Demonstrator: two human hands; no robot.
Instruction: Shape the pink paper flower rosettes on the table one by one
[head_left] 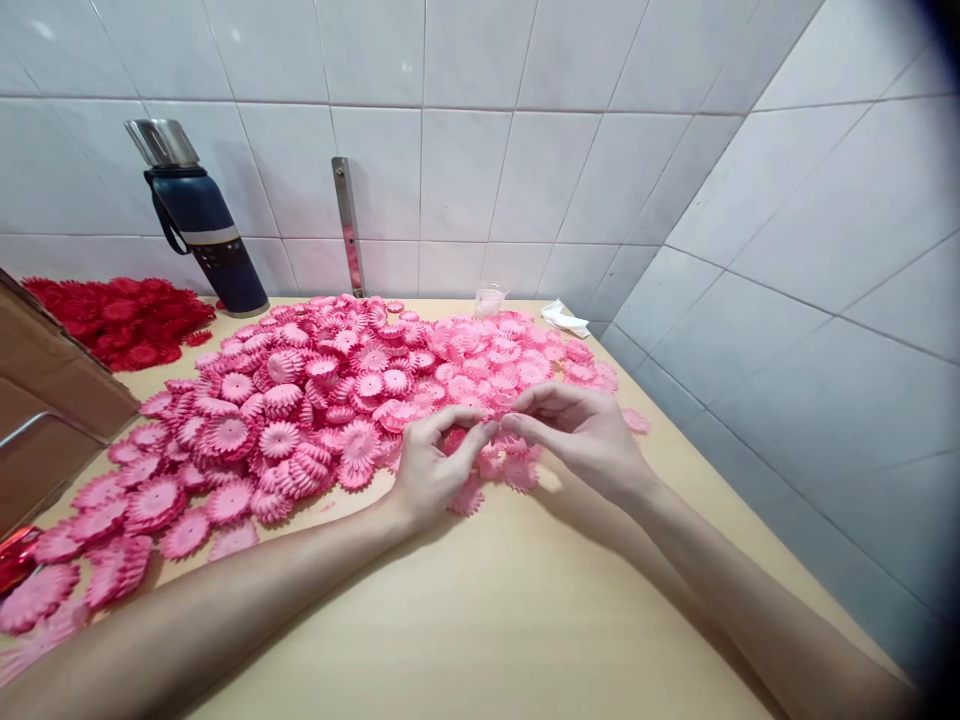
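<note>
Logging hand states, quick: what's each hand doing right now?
Left hand: fingers pinched shut above the pink flower pile; what they pinch cannot be told.
Right hand: fingers pinched shut against the left's; contents cannot be told.

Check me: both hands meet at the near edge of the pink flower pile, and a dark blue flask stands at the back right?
Not quite. The head view shows the dark blue flask at the back left, by the tiled wall. The left hand and right hand do meet at the near edge of the pink flower pile.
</note>
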